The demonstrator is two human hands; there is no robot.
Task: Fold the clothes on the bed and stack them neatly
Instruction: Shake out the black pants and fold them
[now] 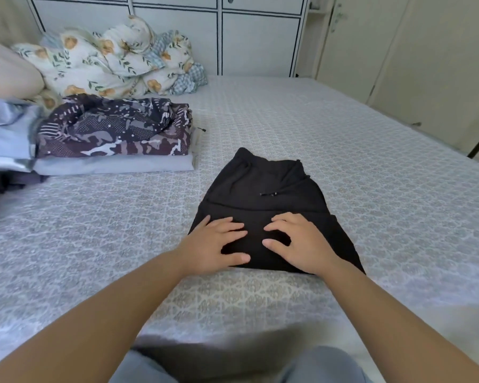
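1. Folded black soft-fabric garment (263, 200) lies at 12 o'clock on the grey patterned bed (371, 161).
2. Left hand (216, 244) and right hand (299, 241) press it flat; neither grip holds anything.
3. Stack of folded patterned and pale clothes (114, 139) sits at 10 o'clock.
4. Risk: lifting one-handed could unfold it; careless placing could topple the stack.

Two hands, left (213, 246) and right (302, 244), rest on one black garment (263, 189). Far to their left sits one stack of two folded pieces: a patterned one (114, 128) atop a grey one (114, 165). Beyond lies one quilt (108, 59).
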